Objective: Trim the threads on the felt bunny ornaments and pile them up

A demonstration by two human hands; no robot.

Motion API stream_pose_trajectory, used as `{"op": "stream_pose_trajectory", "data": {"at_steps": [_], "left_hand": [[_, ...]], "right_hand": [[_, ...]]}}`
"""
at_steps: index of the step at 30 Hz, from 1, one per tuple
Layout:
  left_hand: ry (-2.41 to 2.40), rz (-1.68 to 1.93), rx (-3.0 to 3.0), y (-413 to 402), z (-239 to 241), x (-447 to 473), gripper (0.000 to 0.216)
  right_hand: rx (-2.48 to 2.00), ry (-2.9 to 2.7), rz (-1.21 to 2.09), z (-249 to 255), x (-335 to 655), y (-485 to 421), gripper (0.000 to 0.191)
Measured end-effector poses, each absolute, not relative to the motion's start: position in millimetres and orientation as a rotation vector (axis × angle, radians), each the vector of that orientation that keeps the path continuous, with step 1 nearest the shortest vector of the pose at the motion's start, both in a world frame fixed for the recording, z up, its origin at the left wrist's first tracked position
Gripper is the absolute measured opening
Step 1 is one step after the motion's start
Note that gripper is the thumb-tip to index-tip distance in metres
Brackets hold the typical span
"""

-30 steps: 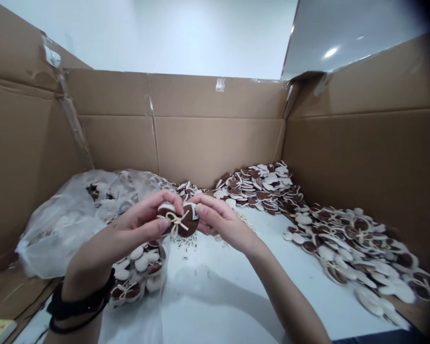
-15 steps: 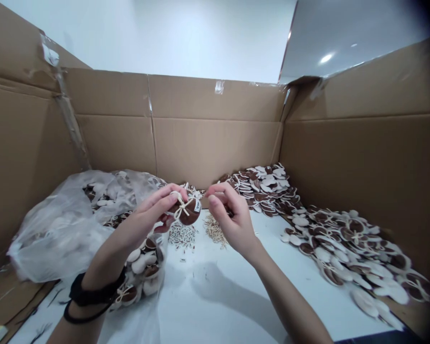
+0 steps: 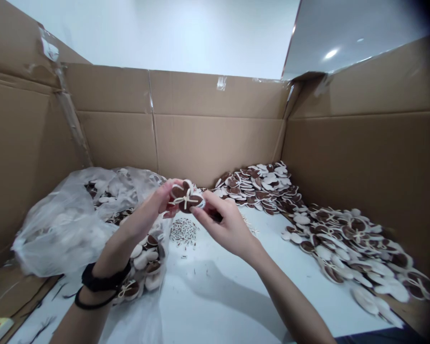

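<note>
Above the white table top, both hands meet on a small bundle of brown and white flat pieces tied crosswise with pale string. My left hand pinches the bundle from the left, and a dark band circles that wrist. From the right, my right hand grips the same bundle with thumb and fingertips. Just below the hands lies a little heap of short dark and pale scraps.
A clear plastic bag with several similar tied bundles lies at the left. Heaps of loose brown and white pieces run along the right side and the back. Cardboard walls enclose the white table top.
A second ago both hands held the bundle. Half a second ago my right hand had drawn away to the right. It is now back on the bundle, which sits slightly higher.
</note>
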State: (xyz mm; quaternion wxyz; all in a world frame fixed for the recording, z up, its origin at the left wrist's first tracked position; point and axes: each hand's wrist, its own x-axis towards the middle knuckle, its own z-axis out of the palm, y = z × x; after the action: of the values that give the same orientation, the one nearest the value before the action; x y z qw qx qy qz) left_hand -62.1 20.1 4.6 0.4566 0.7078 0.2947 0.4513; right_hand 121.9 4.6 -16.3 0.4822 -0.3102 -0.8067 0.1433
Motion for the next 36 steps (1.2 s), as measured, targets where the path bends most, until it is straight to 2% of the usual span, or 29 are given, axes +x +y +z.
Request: {"op": "stream_pose_trajectory", "data": {"at_steps": [4,7,13,23,25,31,36], "left_hand": [[0.723,1.087,1.98,20.6,-1.9,-59.1,0.027],[0.821,1.141,2.04,15.4,-3.7,-53.7,0.021],[0.972,1.188,2.066,14.5,-6.1,-48.3,0.028],[0.931,1.197,2.014,20.1,-17.8,-41.0,0.029],[0.821,1.195,1.96,18.5,-17.1,-37.5,0.03],[0.672,1.11,1.687,10.5,-12.7,-36.8,0.034],[0.43,1.069,1.526,10.9,-17.9,-29.3,0.026]], "right_hand": [[-0.783,-1.896,0.424,-16.9,123.5,8.9,0.024],[-0.892,-1.881,0.358,-19.5,121.9,12.1,0.024],[-0.875,-1.842,0.082,-22.9,118.0,14.6,0.02],[-0.776,-1.924,0.102,-28.3,120.9,23.4,0.015],[-0.679,-1.869,0.282,-30.1,119.0,24.6,0.017],[-0.23,-1.57,1.149,-31.9,110.6,20.1,0.025],[-0.095,-1.374,1.439,-27.1,102.7,6.1,0.024]]}}
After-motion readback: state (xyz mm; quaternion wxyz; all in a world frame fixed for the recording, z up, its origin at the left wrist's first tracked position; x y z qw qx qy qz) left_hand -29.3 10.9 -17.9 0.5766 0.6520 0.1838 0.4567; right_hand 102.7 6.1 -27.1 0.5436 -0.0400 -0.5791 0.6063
